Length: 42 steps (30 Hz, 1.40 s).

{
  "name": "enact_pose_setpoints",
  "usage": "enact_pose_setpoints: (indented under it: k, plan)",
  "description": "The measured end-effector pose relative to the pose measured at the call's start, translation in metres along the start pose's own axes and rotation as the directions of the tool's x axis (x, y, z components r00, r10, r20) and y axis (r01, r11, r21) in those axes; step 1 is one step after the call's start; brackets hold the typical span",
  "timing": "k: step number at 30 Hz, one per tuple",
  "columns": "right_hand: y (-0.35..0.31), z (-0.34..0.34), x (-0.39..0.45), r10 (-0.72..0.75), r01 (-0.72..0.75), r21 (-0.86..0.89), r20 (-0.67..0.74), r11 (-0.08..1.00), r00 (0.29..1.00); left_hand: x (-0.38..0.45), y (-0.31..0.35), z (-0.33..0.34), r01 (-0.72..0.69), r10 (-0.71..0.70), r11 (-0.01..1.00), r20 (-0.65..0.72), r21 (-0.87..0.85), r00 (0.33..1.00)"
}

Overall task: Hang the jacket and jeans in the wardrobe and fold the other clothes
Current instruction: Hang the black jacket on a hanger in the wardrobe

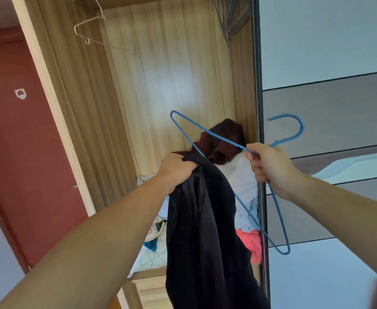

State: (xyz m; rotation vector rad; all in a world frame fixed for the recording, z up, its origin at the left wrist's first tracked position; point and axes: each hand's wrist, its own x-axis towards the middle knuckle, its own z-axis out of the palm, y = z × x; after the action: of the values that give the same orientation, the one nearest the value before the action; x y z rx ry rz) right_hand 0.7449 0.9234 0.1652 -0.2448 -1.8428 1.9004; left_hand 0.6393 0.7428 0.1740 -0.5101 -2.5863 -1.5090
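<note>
My left hand grips the top of a black jacket, which hangs straight down in front of the open wooden wardrobe. My right hand grips a blue wire hanger at its neck, the hook pointing right. One arm of the hanger reaches left behind the jacket's top edge. Inside the wardrobe lie piled clothes: a dark maroon garment, a white one and a pink one.
Bare wire hangers hang at the wardrobe's upper left, and a bunch of dark hangers at the upper right. A grey sliding door closes the right side. A red door stands at left.
</note>
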Motion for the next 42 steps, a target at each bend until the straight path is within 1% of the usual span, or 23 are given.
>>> enact_pose_setpoints:
  k: [5, 6, 8, 13, 16, 19, 23, 27, 33, 35, 37, 40, 42]
  plan:
    - [0.01, -0.012, -0.007, 0.077, -0.068, 0.215, -0.037, 0.974, 0.996, 0.001, 0.007, 0.0, 0.022, -0.022, 1.0, -0.015, -0.008, 1.0]
    - [0.014, -0.015, -0.008, 0.084, -0.074, 0.237, -0.029, 0.969, 0.996, 0.002, 0.008, -0.002, 0.029, -0.029, 1.0, -0.019, -0.005, 0.999]
    - [0.023, -0.021, -0.012, 0.081, -0.082, 0.219, 0.011, 0.972, 0.997, 0.003, 0.007, -0.006, 0.053, -0.053, 0.999, -0.035, -0.007, 0.998]
    - [0.051, -0.026, -0.025, 0.073, -0.078, 0.06, 0.078, 0.995, 0.994, 0.007, 0.004, -0.023, 0.087, -0.09, 0.995, -0.054, -0.05, 0.994]
    - [0.064, -0.032, -0.029, 0.106, -0.105, -0.018, 0.028, 0.994, 0.994, 0.007, 0.004, -0.039, 0.079, -0.083, 0.996, -0.089, -0.049, 0.993]
    - [0.073, -0.039, -0.034, 0.116, -0.122, -0.192, -0.041, 0.974, 0.992, 0.006, 0.005, -0.054, 0.054, -0.057, 0.998, -0.134, -0.026, 0.989]
    - [0.071, -0.03, -0.042, 0.072, -0.086, -0.344, -0.054, 0.935, 0.996, 0.002, 0.011, -0.061, -0.023, 0.035, 0.996, -0.14, 0.089, 0.99]
    - [0.053, -0.007, -0.046, -0.06, 0.051, -0.517, 0.001, 0.855, 0.998, -0.005, 0.018, -0.061, -0.117, 0.141, 0.956, -0.072, 0.27, 0.987]
    - [0.026, 0.031, -0.048, -0.105, 0.175, -0.627, 0.147, 0.759, 0.984, -0.018, 0.025, -0.046, -0.265, 0.253, 0.864, 0.086, 0.428, 0.964]
    - [0.021, 0.044, -0.049, -0.111, 0.192, -0.617, 0.168, 0.763, 0.979, -0.021, 0.028, -0.041, -0.306, 0.29, 0.846, 0.105, 0.436, 0.951]
    - [0.019, 0.054, -0.049, -0.079, 0.154, -0.559, 0.155, 0.815, 0.985, -0.025, 0.031, -0.038, -0.35, 0.329, 0.828, 0.125, 0.439, 0.936]
    - [0.012, 0.061, -0.047, -0.005, 0.035, -0.359, 0.084, 0.932, 0.996, -0.028, 0.031, -0.043, -0.374, 0.346, 0.816, 0.146, 0.44, 0.927]
    - [-0.001, 0.059, -0.046, 0.022, -0.013, -0.227, 0.039, 0.974, 0.999, -0.031, 0.031, -0.05, -0.364, 0.319, 0.828, 0.174, 0.427, 0.931]
